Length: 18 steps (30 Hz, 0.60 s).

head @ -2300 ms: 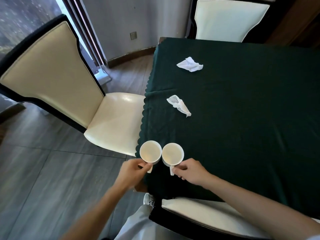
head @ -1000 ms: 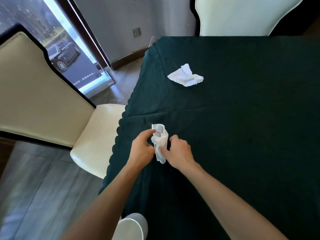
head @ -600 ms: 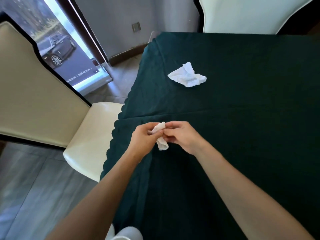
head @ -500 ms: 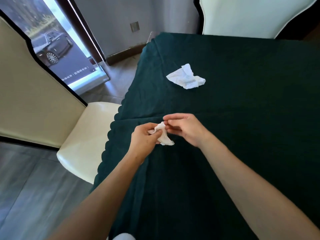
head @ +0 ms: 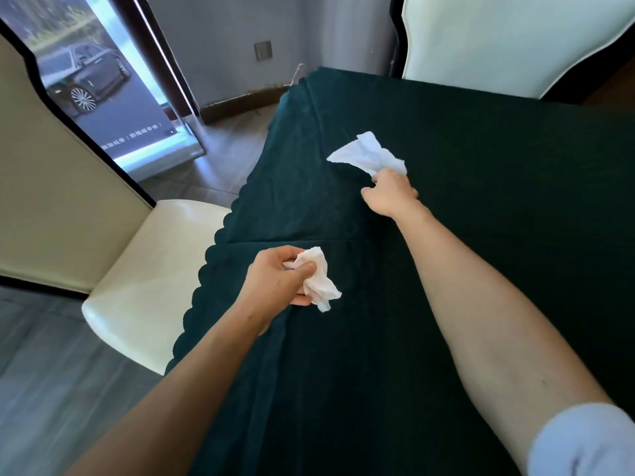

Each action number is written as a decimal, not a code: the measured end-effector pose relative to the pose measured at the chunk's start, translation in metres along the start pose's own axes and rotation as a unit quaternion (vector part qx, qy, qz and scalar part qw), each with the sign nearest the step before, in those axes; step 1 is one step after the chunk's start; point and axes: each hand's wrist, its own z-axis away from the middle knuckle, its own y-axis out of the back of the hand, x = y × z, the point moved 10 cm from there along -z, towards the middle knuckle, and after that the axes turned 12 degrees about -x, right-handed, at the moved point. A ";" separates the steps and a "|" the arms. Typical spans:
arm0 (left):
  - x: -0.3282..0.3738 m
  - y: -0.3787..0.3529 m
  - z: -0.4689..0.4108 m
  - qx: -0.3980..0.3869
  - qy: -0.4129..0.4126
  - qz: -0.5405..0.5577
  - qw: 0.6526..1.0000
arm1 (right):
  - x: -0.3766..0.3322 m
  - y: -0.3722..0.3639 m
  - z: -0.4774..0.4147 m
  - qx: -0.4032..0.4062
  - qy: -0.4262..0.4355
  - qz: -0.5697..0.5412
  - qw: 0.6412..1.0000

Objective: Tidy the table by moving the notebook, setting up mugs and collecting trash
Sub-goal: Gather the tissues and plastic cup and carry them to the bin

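Note:
My left hand (head: 280,278) is closed around a crumpled white tissue (head: 319,283), held just above the dark green tablecloth (head: 481,235) near the table's left edge. My right hand (head: 390,192) is stretched forward over the table and pinches the near corner of a second crumpled white tissue (head: 366,156), which still lies on the cloth. No mugs and no notebook are in view.
A cream chair with a dark frame (head: 130,262) stands at the table's left side. Another cream chair back (head: 491,39) stands at the far side. A glass door (head: 103,97) and grey wood floor (head: 41,372) are on the left.
My right hand let go of the first tissue and reached forward to the far tissue. My left hand kept the first tissue and dropped slightly toward me.

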 end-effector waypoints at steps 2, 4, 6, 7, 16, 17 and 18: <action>0.004 0.004 0.004 0.005 -0.003 -0.001 1.000 | -0.001 0.006 0.013 0.042 0.017 -0.039 0.998; 0.011 0.011 0.012 0.012 -0.008 0.005 1.000 | -0.004 0.014 0.036 0.079 0.040 -0.082 0.993; 0.016 0.015 0.019 0.013 -0.014 -0.004 1.000 | -0.005 0.025 0.060 0.109 0.069 -0.115 0.985; 0.019 0.019 0.027 0.011 -0.016 -0.008 1.000 | -0.005 0.028 0.074 0.116 0.080 -0.130 0.982; 0.046 0.015 0.111 -0.021 -0.053 0.040 0.998 | -0.018 0.052 0.220 0.036 0.163 -0.361 0.918; 0.051 0.012 0.121 -0.029 -0.062 0.056 0.996 | -0.021 0.053 0.241 0.025 0.172 -0.381 0.908; 0.057 0.008 0.132 -0.037 -0.071 0.069 0.994 | -0.024 0.053 0.261 0.016 0.177 -0.403 0.898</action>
